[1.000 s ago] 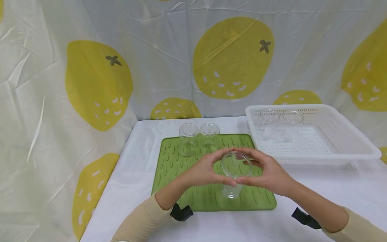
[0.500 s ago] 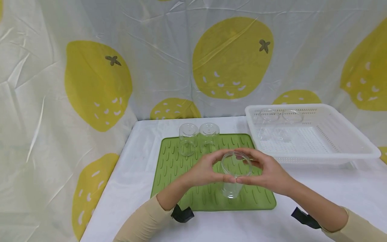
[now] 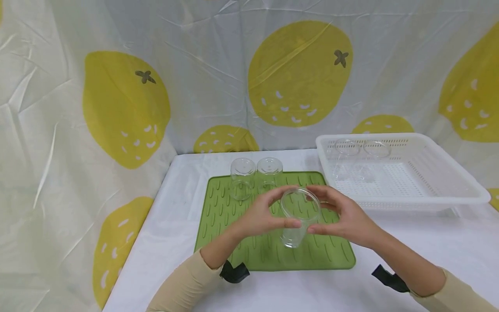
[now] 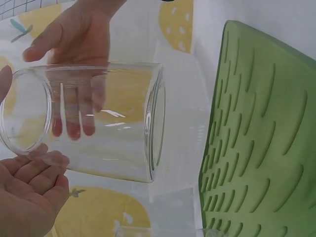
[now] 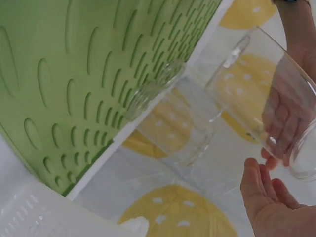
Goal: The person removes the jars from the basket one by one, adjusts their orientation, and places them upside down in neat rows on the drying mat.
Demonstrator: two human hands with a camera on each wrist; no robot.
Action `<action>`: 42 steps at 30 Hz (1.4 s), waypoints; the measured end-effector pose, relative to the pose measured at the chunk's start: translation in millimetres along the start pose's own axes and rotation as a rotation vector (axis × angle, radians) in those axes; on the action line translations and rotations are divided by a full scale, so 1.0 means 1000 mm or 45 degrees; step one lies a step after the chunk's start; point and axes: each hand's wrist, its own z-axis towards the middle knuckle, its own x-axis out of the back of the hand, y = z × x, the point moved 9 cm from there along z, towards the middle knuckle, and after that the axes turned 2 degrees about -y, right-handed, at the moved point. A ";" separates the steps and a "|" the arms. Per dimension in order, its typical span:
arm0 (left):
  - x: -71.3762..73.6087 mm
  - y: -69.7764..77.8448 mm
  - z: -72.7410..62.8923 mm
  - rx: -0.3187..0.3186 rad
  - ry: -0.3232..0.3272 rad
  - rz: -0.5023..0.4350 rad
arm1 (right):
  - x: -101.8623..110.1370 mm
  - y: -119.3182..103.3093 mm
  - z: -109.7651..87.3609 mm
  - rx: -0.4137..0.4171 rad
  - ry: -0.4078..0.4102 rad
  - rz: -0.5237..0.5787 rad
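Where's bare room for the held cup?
The green, ridged rectangular mat is bare left of the left hand; the white, perforated plastic basket is bare in its right half. Crowded: around two clear, inverted cylindrical cups at the mat's back, and the basket's left end, holding two more clear cups.

Hands: two are seen, a left hand (image 3: 262, 216) and a right hand (image 3: 347, 219)
Held glass (image 3: 301, 212): one is counted
Mat glasses (image 3: 242, 180) (image 3: 269, 177): two are counted
Basket glasses (image 3: 344, 160) (image 3: 371, 162): two are counted
Clear glasses in all: five are counted
Green mat (image 3: 218, 225): one is seen
White basket (image 3: 421, 200): one is seen
Tabletop (image 3: 167, 251): one is seen
Beige sleeves (image 3: 183, 284) (image 3: 454, 291): two are seen
Black bands (image 3: 234, 273) (image 3: 390, 279): two are seen, one being placed at each forearm
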 end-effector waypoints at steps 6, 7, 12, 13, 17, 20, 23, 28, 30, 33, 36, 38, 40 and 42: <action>0.013 0.014 0.001 -0.051 0.057 0.009 | -0.010 0.024 0.003 -0.027 -0.043 0.103; 0.014 0.017 0.001 -0.063 0.059 0.001 | -0.014 0.029 0.003 -0.031 -0.055 0.118; 0.020 0.031 0.003 -0.139 0.070 -0.066 | -0.033 0.049 0.006 -0.055 -0.138 0.182; 0.021 0.033 0.004 -0.158 0.070 -0.082 | -0.037 0.052 0.006 -0.063 -0.154 0.194; 0.023 0.040 0.006 -0.218 0.074 -0.125 | -0.047 0.059 0.008 -0.061 -0.178 0.230; 0.024 0.044 0.007 -0.244 0.074 -0.146 | -0.050 0.058 0.009 -0.031 -0.162 0.251; 0.024 0.046 0.007 -0.240 0.082 -0.145 | -0.052 0.056 0.009 -0.012 -0.143 0.267; 0.023 0.044 0.006 -0.232 0.088 -0.142 | -0.053 0.053 0.010 0.009 -0.124 0.303; 0.023 0.043 0.005 -0.244 0.086 -0.145 | -0.054 0.053 0.010 0.014 -0.120 0.311; 0.024 0.042 0.004 -0.259 0.084 -0.149 | -0.054 0.053 0.009 0.021 -0.120 0.329; 0.025 0.039 0.003 -0.264 0.078 -0.152 | -0.054 0.053 0.008 0.030 -0.120 0.360; 0.026 0.037 0.002 -0.251 0.076 -0.154 | -0.053 0.054 0.006 0.030 -0.117 0.380; 0.027 0.035 0.002 -0.235 0.071 -0.160 | -0.051 0.054 0.004 0.032 -0.112 0.388; 0.028 0.032 0.001 -0.212 0.066 -0.159 | -0.049 0.054 0.002 0.027 -0.107 0.390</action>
